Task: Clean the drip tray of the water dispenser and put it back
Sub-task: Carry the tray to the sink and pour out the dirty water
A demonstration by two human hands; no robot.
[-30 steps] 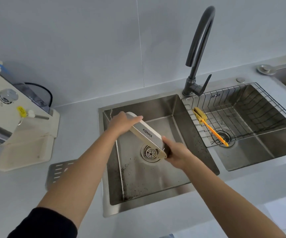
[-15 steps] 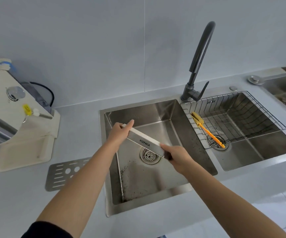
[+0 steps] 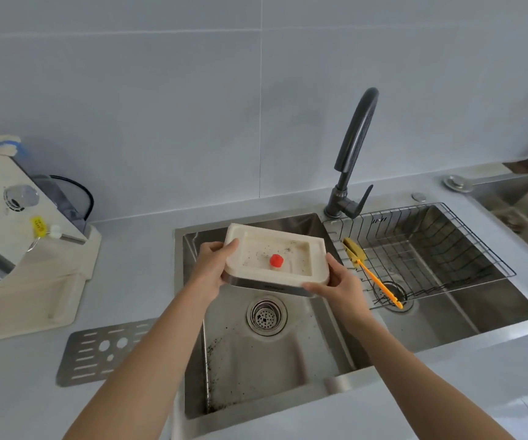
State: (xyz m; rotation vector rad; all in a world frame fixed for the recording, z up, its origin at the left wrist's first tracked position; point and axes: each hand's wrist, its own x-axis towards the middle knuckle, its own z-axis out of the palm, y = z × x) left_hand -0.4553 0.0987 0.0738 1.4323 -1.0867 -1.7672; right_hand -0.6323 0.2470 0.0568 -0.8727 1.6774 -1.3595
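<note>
I hold the cream drip tray (image 3: pixel 300 249) level over the left sink basin (image 3: pixel 250 369), its open side up. Dark specks dot its inside and a small red float (image 3: pixel 276 260) sits in the middle. My left hand (image 3: pixel 212 268) grips its left end, my right hand (image 3: pixel 335 284) its near right corner. The tray's metal grille (image 3: pixel 97 354) lies flat on the counter left of the sink. The cream water dispenser (image 3: pixel 12 236) stands at the far left.
A dark tap (image 3: pixel 351 160) rises behind the sink divider. The right basin holds a wire basket (image 3: pixel 447 249) with a yellow-and-orange brush (image 3: pixel 370 271). The left basin has a round drain strainer (image 3: pixel 266 315) and black specks along its left wall.
The tray was tilted on edge over the basin, showing its branded side; both hands have turned it back level with the open side up and raised it slightly.
</note>
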